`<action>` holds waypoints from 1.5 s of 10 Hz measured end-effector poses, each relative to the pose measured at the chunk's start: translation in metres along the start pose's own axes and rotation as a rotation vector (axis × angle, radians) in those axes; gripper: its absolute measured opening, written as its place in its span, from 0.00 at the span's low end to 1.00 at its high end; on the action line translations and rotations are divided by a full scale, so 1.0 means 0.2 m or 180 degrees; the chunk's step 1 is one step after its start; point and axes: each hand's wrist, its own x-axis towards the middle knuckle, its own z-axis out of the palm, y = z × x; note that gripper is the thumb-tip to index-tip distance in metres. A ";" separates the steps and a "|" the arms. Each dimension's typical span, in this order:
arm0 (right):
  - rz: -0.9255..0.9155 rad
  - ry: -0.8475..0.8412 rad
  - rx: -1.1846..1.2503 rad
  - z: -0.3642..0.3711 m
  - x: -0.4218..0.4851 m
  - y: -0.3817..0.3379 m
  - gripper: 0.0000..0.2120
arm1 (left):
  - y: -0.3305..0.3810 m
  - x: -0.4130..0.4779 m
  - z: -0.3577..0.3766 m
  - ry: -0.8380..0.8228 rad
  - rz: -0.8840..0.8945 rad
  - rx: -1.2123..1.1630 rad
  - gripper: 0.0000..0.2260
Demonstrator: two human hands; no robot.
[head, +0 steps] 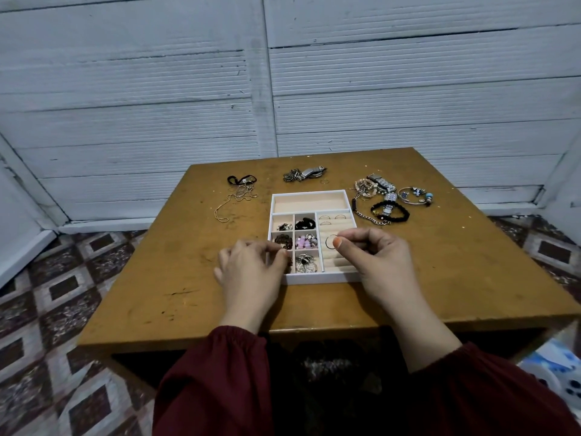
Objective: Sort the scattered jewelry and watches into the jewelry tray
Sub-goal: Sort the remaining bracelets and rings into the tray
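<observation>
Jewelry tray [309, 278], white with beige lining, sits mid-table [157, 278], straight in front of the person. Both hands are at its near half.

Right hand [374, 256]: thumb and forefinger pinch a thin ring [327, 241], the other fingers curled in. The ring is held upright just over the ring-roll section on the tray's right side. Two more rings [325, 217] sit in the slots farther back.

Left hand [251, 265]: fingers curled, fingertips [283, 252] bunched at the tray's left wall beside the dark beads [282, 239]. I cannot tell whether it grips the wall, a small piece, or nothing.

Small compartments between the hands hold a black piece [304, 223], purple beads [302, 242] and silver bits [304, 262].

Still loose on the table, all beyond the tray and away from the hands:
- Far left: a black cord with thin chains [240, 187].
- Far middle: a metal watch [309, 173], with a small ring [324, 182] beside it.
- Far right, a cluster: beaded bracelets [365, 186], a second watch [382, 182], a stone-set watch [389, 204] across a black bracelet [404, 214], a charm bangle [415, 196] and a link chain [369, 218].

Dark red sleeves [220, 372] cover both forearms.
</observation>
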 end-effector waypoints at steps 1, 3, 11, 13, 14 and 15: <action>0.0041 0.0001 0.0043 0.00 0.00 0.01 0.06 | -0.03 0.03 0.00 0.0215 0.0075 -0.0186 0.11; 0.0038 0.0014 0.0074 -0.01 0.00 0.02 0.06 | -0.16 0.14 0.01 -0.0130 0.0529 0.0492 0.15; -0.0200 0.0267 -0.0983 -0.08 0.42 0.15 0.04 | -0.22 0.27 0.04 -0.0947 0.0488 0.1307 0.24; -0.0311 0.0122 -0.1537 -0.06 0.49 0.18 0.03 | -0.23 0.28 0.05 -0.0917 0.0492 0.1268 0.24; -0.0456 0.0115 -0.1863 -0.05 0.49 0.18 0.03 | -0.23 0.28 0.06 -0.0904 0.0482 0.1275 0.24; -0.0462 0.0064 -0.1895 -0.05 0.50 0.19 0.04 | -0.23 0.28 0.06 -0.0897 0.0467 0.1271 0.24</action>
